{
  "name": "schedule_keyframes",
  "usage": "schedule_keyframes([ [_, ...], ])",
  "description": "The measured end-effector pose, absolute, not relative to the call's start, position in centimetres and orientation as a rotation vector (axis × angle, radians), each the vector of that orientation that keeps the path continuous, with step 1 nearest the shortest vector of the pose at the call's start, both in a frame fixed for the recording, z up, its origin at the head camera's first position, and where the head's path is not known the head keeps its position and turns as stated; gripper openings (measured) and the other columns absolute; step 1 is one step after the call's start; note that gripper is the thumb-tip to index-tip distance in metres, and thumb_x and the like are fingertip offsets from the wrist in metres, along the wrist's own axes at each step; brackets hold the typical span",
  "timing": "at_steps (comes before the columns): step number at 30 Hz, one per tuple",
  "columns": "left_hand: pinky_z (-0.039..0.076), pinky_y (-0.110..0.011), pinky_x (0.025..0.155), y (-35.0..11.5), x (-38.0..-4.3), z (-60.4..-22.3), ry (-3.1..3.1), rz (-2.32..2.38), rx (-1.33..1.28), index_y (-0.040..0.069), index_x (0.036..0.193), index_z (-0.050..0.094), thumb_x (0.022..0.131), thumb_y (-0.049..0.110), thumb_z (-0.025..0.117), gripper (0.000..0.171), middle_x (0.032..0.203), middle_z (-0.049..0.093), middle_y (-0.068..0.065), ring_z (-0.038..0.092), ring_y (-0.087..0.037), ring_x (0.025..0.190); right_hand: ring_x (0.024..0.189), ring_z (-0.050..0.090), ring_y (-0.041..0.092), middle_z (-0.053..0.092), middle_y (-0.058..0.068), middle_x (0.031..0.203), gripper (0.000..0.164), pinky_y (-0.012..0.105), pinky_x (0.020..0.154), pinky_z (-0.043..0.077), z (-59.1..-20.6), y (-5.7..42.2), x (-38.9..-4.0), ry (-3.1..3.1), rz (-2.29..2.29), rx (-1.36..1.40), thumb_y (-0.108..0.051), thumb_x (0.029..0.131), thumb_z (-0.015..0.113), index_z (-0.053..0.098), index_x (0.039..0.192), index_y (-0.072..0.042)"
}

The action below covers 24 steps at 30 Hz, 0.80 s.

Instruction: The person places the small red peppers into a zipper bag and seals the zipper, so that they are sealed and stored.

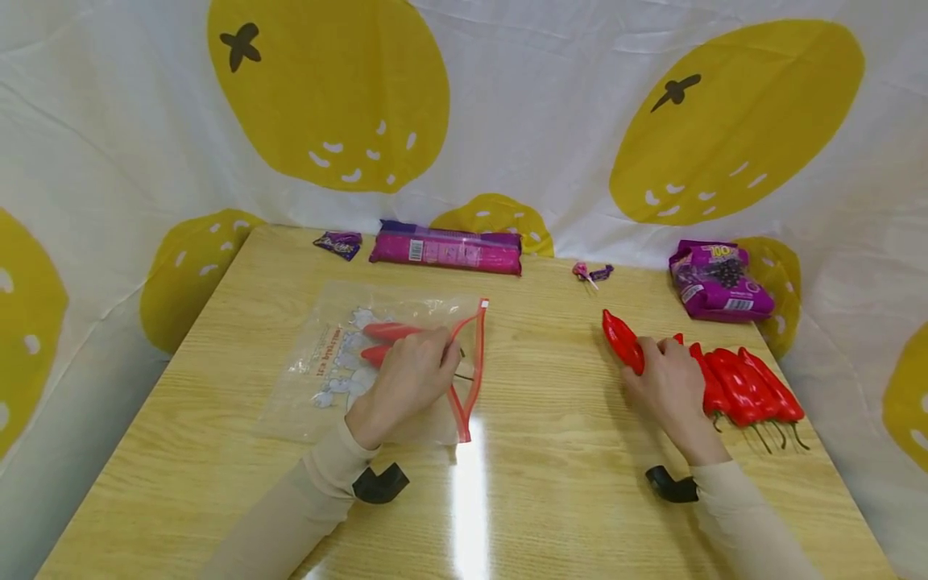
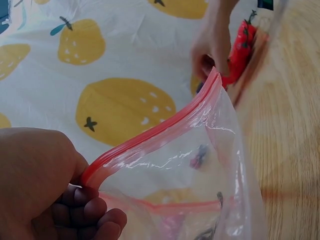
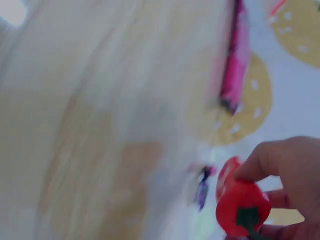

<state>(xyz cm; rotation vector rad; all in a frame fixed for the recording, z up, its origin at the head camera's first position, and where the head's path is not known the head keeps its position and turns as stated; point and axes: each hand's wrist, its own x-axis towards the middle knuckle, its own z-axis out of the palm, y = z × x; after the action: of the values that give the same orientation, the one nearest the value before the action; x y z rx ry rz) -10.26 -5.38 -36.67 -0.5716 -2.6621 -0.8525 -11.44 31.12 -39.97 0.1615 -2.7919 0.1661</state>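
Patterned cloth (image 1: 529, 105) hangs beyond; left hand (image 1: 409, 369) pinches a bag (image 1: 339, 388), partly hiding peppers (image 1: 387, 331) inside; right hand (image 1: 669, 385) grips another pepper (image 1: 620, 340).

- We see a clear zip-top bag (image 1: 333, 342) lying on its side, with cartoon figures and red lettering; its red-edged mouth faces right and gapes, one lip pinched by the left hand (image 1: 413, 370).
- Inside it we make out red peppers (image 1: 391, 331), lying lengthwise, tips away from the mouth.
- We find one glossy red pepper (image 1: 622, 342) gripped by the right hand (image 1: 669, 383), tip pointing away, green cap toward the wrist.
- Just beside it we see more red peppers (image 1: 743, 387) side by side, stems nearest us.
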Motion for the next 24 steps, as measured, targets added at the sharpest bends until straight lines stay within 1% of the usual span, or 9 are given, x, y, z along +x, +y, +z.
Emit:
schedule_keyframes([
  [2, 0.029, -0.023, 0.041, -5.3, -10.2, -36.7, -2.653, -0.855, -0.579, 0.014, 0.063, 0.045, 0.089, 0.016, 0.051, 0.027, 0.053, 0.037, 0.003, 0.036, -0.01, 0.046, 0.077, 0.052, 0.034, 0.055, 0.022, 0.098, 0.041, 0.045, 0.06, 0.043, -38.9, 29.6, -11.1, -2.854, 0.375, 0.204, -0.019, 0.077, 0.063, 0.057, 0.114, -0.002],
  [5, 0.029, -0.023, 0.04, -5.2, -10.2, -36.6, -2.648, -0.862, -0.574, 0.013, 0.064, 0.046, 0.089, 0.015, 0.051, 0.026, 0.053, 0.037, 0.003, 0.036, -0.009, 0.045, 0.081, 0.056, 0.025, 0.058, 0.015, 0.105, 0.042, 0.037, 0.064, 0.049, -37.3, 27.0, -10.5, -2.917, 0.721, 0.365, -0.015, 0.079, 0.067, 0.056, 0.119, -0.006],
  [9, 0.029, -0.022, 0.038, -5.2, -10.2, -36.6, -2.664, -0.873, -0.551, 0.013, 0.067, 0.048, 0.09, 0.016, 0.052, 0.024, 0.052, 0.038, 0.004, 0.036, -0.008, 0.042, 0.084, 0.06, 0.018, 0.063, 0.005, 0.103, 0.037, 0.028, 0.065, 0.052, -36.1, 23.6, -9.8, -2.938, 1.046, 0.611, -0.014, 0.079, 0.071, 0.058, 0.114, -0.011],
  [11, 0.028, -0.021, 0.037, -5.2, -10.1, -36.6, -2.679, -0.881, -0.536, 0.012, 0.069, 0.049, 0.09, 0.016, 0.052, 0.022, 0.051, 0.038, 0.004, 0.036, -0.008, 0.04, 0.084, 0.06, 0.015, 0.064, 0.0, 0.1, 0.033, 0.026, 0.065, 0.052, -35.9, 21.9, -9.8, -2.939, 1.121, 0.71, -0.016, 0.079, 0.072, 0.06, 0.11, -0.014],
  [14, 0.028, -0.02, 0.036, -5.3, -10.1, -36.6, -2.701, -0.889, -0.526, 0.011, 0.071, 0.05, 0.091, 0.017, 0.052, 0.021, 0.05, 0.038, 0.004, 0.036, -0.007, 0.039, 0.087, 0.06, 0.012, 0.064, -0.004, 0.101, 0.031, 0.026, 0.068, 0.052, -36.0, 19.7, -9.7, -2.93, 1.159, 0.845, -0.018, 0.079, 0.072, 0.062, 0.107, -0.015],
  [16, 0.027, -0.019, 0.035, -5.3, -10.1, -36.5, -2.713, -0.904, -0.52, 0.011, 0.072, 0.05, 0.091, 0.018, 0.051, 0.02, 0.049, 0.038, 0.004, 0.036, -0.007, 0.038, 0.089, 0.06, 0.01, 0.063, -0.005, 0.102, 0.031, 0.026, 0.07, 0.052, -36.3, 18.4, -9.8, -2.925, 1.179, 0.926, -0.017, 0.079, 0.072, 0.062, 0.108, -0.014],
  [20, 0.026, -0.019, 0.034, -5.3, -10.1, -36.5, -2.722, -0.928, -0.515, 0.011, 0.072, 0.05, 0.091, 0.018, 0.05, 0.021, 0.049, 0.038, 0.003, 0.036, -0.007, 0.037, 0.089, 0.06, 0.009, 0.063, -0.003, 0.104, 0.031, 0.025, 0.072, 0.052, -37.2, 16.1, -10.0, -2.886, 1.179, 1.083, -0.013, 0.079, 0.07, 0.062, 0.108, -0.011],
  [24, 0.028, -0.02, 0.035, -5.2, -10.1, -36.5, -2.725, -0.944, -0.507, 0.011, 0.073, 0.051, 0.092, 0.018, 0.05, 0.02, 0.05, 0.039, 0.003, 0.037, -0.007, 0.038, 0.088, 0.061, 0.011, 0.061, 0.0, 0.1, 0.03, 0.023, 0.074, 0.051, -37.9, 14.3, -10.4, -2.846, 1.16, 1.188, -0.01, 0.077, 0.069, 0.062, 0.106, -0.008],
])
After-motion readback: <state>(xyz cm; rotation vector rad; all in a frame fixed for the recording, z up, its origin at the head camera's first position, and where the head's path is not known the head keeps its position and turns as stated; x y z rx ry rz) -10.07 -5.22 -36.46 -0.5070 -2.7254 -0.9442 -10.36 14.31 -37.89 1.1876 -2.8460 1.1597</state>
